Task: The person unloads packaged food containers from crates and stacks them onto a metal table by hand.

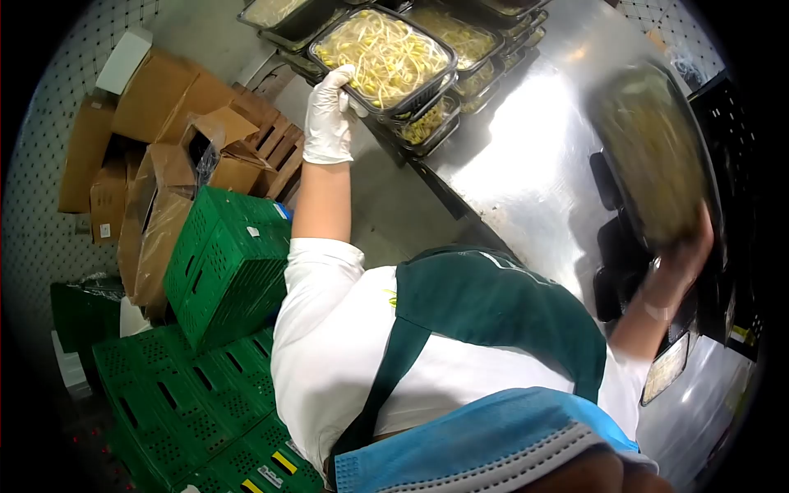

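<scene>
My left hand (330, 115), in a white glove, is closed on the near left rim of a black plastic tray of bean sprouts (382, 57). Other sprout-filled trays (427, 123) are stacked beneath and beside it at the table's far left corner. At the right, my right hand (686, 246) grips the lower end of another bean sprout tray (649, 152). That tray is tilted and smeared by motion, as is the hand. Small black containers (612, 246) sit partly hidden below it.
The shiny metal table (526, 156) runs between the two trays. A black perforated crate (731, 131) stands at the right edge. On the left are green crates (222, 263), opened cardboard boxes (160, 94) and a wooden pallet (271, 135).
</scene>
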Demonstrator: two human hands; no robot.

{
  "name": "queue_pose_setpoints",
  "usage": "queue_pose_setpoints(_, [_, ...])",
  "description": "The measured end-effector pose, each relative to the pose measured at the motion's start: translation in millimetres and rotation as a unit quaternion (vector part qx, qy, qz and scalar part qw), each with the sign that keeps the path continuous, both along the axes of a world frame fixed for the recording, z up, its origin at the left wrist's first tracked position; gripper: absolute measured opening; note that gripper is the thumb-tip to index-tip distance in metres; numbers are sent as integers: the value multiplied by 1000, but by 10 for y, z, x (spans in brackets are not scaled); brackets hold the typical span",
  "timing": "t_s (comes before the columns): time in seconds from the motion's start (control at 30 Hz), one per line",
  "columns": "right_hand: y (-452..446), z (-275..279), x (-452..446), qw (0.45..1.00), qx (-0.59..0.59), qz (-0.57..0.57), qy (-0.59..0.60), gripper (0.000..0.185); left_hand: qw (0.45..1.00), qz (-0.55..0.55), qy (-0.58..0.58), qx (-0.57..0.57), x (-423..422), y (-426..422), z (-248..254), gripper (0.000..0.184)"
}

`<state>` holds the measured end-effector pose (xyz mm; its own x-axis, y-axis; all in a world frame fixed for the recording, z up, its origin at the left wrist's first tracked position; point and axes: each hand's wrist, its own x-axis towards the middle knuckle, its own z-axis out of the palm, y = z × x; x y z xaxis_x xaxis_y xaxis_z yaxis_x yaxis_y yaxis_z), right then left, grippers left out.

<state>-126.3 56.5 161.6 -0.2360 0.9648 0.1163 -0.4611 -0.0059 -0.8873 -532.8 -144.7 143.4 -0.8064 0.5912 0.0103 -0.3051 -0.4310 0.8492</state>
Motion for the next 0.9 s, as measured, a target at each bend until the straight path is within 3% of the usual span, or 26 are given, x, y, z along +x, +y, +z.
queue_pose_setpoints(0.03, [92,-43,-486,997,-33,61,43,35,1000,8,3,-1,0,13,25,12])
queue_pose_setpoints(0.07, [-77,146,-1077,996,-70,51,16,35,1000,20,21,-3,5,26,46,13])
queue_pose_setpoints(0.1, [146,-65,-1466,981,-61,178,36,34,998,47,34,-11,-75,51,-34,13])
queue_pose_setpoints(0.23, [316,-308,-2775,951,-165,260,34,42,999,33,36,-18,-126,-27,-98,15])
queue_pose_setpoints(0.37, [359,-150,-3066,962,-143,228,-44,59,999,45,9,13,-184,36,-86,14])
queue_pose_setpoints(0.43, [487,-225,-2989,955,-30,201,-218,67,998,52,-3,27,-186,39,-65,13])
queue_pose_setpoints(0.47, [517,-250,-2910,959,-15,147,-242,77,999,35,4,19,-174,17,-61,12])
queue_pose_setpoints(0.57, [715,-116,-2815,990,6,-24,-142,74,1000,12,26,1,-176,12,-77,13])
queue_pose_setpoints(0.63, [894,111,-2956,987,18,-22,-157,67,993,50,103,-31,-178,62,-107,17])
queue_pose_setpoints(0.67, [1045,82,-3078,986,18,-24,-165,63,966,107,228,-62,-182,77,-176,25])
queue_pose_setpoints(0.7, [1210,40,-3199,984,19,-25,-173,59,966,101,229,-65,-192,117,-252,25])
queue_pose_setpoints(0.77, [1595,-288,-3445,995,-23,91,-21,22,925,229,299,-50,-215,228,-368,33])
queue_pose_setpoints(0.8, [1328,19,-3472,989,-73,55,-118,21,937,206,279,-32,-211,248,-369,37])
queue_pose_setpoints(0.83, [1071,269,-3461,978,-32,24,-205,21,938,200,280,-35,-164,259,-318,37])
queue_pose_setpoints(0.9, [984,316,-3400,990,37,27,-131,20,975,138,175,-13,-49,326,-174,44])
